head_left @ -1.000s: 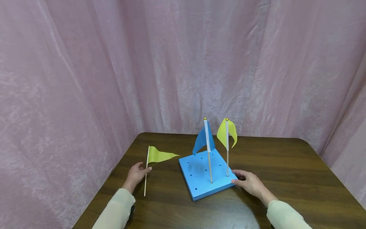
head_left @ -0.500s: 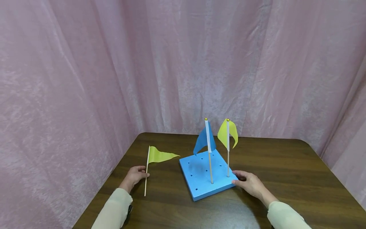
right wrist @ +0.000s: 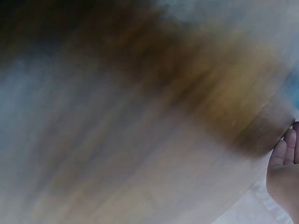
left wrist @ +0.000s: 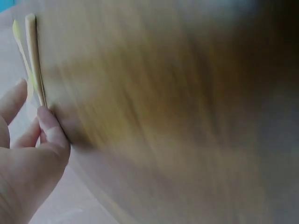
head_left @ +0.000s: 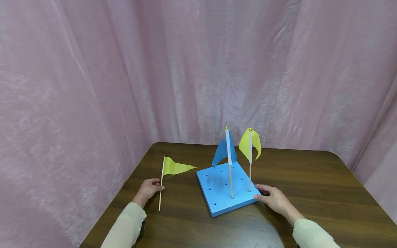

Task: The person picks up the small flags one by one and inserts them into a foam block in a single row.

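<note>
My left hand (head_left: 148, 190) pinches the thin wooden stick of a yellow pennant flag (head_left: 175, 167) between thumb and fingers, left of a blue board. The left wrist view shows the stick (left wrist: 32, 51) running up from the fingertips. My right hand (head_left: 274, 199) holds the near right corner of the square blue board (head_left: 221, 198), thumb on the front edge and fingers at the right side. In the board's holes stand a blue flag (head_left: 221, 151) and another yellow flag (head_left: 245, 144), both upright on sticks. Only the edge of the right hand shows in the right wrist view.
A dark brown wooden table (head_left: 186, 225) carries the board and flags. Several small holes dot the board's top. Pink curtains (head_left: 198, 69) hang behind the table and along its left side.
My left thumb and fingers have closed on the stick of the loose yellow flag. My right hand stays at the board's corner. The head view has shifted slightly.
</note>
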`<state>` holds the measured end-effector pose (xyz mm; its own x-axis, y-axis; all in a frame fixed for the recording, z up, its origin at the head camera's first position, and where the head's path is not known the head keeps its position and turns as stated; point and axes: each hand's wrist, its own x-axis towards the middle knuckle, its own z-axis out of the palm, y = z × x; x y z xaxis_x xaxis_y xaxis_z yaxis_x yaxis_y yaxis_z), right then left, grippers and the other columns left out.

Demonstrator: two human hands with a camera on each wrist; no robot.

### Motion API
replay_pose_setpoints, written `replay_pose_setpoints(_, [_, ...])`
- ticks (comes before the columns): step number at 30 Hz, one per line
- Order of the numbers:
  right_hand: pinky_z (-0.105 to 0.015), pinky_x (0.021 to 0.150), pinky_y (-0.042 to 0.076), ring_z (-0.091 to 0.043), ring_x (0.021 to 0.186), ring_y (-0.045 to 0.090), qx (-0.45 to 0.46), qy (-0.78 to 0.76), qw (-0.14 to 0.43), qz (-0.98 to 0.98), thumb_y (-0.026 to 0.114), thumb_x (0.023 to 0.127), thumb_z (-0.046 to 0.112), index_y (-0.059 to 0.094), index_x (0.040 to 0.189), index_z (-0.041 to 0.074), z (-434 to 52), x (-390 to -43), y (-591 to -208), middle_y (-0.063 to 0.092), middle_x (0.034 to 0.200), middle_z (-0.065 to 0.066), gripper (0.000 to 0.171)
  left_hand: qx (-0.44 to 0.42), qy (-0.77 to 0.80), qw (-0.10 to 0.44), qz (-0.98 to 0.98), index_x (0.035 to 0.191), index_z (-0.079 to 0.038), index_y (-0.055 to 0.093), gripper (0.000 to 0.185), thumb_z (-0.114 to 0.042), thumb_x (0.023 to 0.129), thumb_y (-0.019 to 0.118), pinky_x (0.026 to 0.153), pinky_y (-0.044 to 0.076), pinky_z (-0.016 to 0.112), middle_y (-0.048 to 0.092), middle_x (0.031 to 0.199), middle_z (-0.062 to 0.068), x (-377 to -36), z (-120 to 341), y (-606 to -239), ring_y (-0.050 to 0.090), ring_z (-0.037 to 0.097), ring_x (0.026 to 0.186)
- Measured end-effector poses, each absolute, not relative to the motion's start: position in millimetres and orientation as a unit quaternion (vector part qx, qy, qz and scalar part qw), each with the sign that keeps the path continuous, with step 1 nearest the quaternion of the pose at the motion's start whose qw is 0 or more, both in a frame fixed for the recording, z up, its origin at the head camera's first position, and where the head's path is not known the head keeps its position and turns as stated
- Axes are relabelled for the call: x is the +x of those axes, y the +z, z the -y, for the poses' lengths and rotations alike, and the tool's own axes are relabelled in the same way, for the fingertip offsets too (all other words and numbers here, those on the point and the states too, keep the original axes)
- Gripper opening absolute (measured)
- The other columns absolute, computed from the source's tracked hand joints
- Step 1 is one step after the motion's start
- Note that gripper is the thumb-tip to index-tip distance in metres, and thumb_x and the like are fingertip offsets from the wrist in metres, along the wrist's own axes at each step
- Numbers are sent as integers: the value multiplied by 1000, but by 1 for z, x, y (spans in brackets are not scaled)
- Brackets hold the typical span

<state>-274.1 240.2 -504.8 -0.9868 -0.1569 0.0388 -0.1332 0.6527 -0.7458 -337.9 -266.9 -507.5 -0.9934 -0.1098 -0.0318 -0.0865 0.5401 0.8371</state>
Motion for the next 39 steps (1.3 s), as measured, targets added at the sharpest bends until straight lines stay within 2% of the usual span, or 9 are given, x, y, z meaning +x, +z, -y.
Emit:
replay_pose_setpoints(5, [-56, 95, 46, -35, 118, 58, -82, -408, 15, -909, 72, 91, 39, 62, 134, 8, -241, -274, -504, 64, 128, -15, 53, 58, -447, 35, 892, 120, 17, 59, 45, -1, 83, 75, 92, 48, 49, 66, 107, 27, -336, 264, -508, 61, 39, 103])
replay_pose_setpoints(11, [-56, 95, 46, -36, 119, 58, -82, -407, 16, -910, 72, 91, 39, 62, 134, 7, -242, -274, -505, 63, 129, -16, 54, 68, -426, 42, 901, 112, 16, 65, 39, 0, 79, 78, 89, 50, 48, 69, 101, 25, -334, 262, -507, 63, 37, 99])
replay_pose_setpoints(16, [-55, 95, 46, -34, 118, 58, -79, -408, 13, -909, 72, 91, 38, 63, 134, 8, -243, -273, -507, 64, 128, -15, 53, 62, -396, 41, 915, 109, 16, 67, 39, 0, 75, 79, 89, 51, 47, 69, 103, 27, -332, 255, -498, 64, 40, 102])
replay_pose_setpoints(27, [-55, 96, 46, -34, 118, 58, -80, -410, 13, -909, 72, 91, 37, 63, 134, 7, -242, -274, -507, 64, 128, -15, 53, 74, -382, 43, 920, 105, 14, 69, 33, 2, 75, 72, 92, 49, 49, 69, 103, 25, -331, 252, -494, 61, 43, 105])
replay_pose_setpoints(33, [-55, 96, 46, -35, 119, 57, -81, -410, 14, -909, 72, 91, 38, 63, 134, 8, -241, -275, -506, 64, 129, -15, 53, 83, -405, 40, 910, 106, 14, 69, 34, 4, 73, 68, 81, 54, 43, 71, 96, 23, -333, 257, -496, 65, 33, 89])
replay_pose_setpoints(39, [-55, 96, 46, -35, 120, 57, -81, -408, 14, -909, 72, 91, 38, 62, 134, 8, -240, -275, -506, 64, 129, -15, 54, 90, -425, 33, 900, 107, 15, 68, 31, 3, 79, 63, 74, 53, 37, 69, 89, 17, -333, 256, -495, 63, 26, 79])
